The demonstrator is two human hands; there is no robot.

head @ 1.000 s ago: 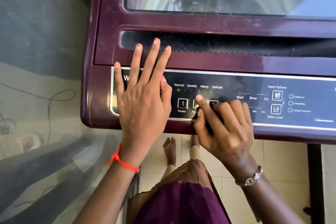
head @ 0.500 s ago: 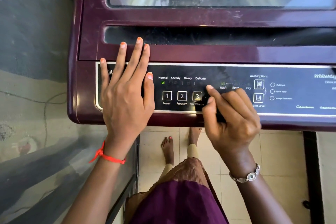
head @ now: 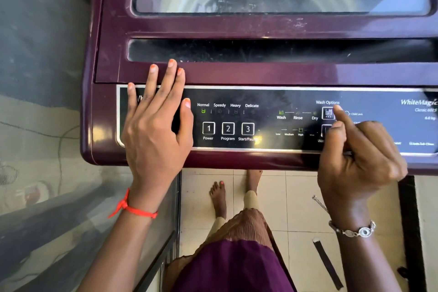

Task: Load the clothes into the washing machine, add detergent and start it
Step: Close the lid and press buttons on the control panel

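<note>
washing machine (head: 260, 73): maroon, lid closed | control panel (head: 267, 99): green marks lit at Normal and Wash | left hand (head: 154, 135): flat on panel's left end, fingers straight | right hand (head: 355, 156): index fingertip (head: 339, 109) at upper Wash Options button (head: 327, 112), other fingers curled

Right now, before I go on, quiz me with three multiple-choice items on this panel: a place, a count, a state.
1. Where is the index fingertip of the right hand? A at the Power button; B beside the Wash Options button; C on the lid glass.
2. How many numbered buttons does the control panel show? A two; B five; C three.
3. How does the left hand lie? A flat, fingers straight; B in a fist; C gripping a bottle.
Key: B, the fingertip sits just right of that button; C, they read 1, 2, 3; A, its palm lies over the panel's left end.
</note>
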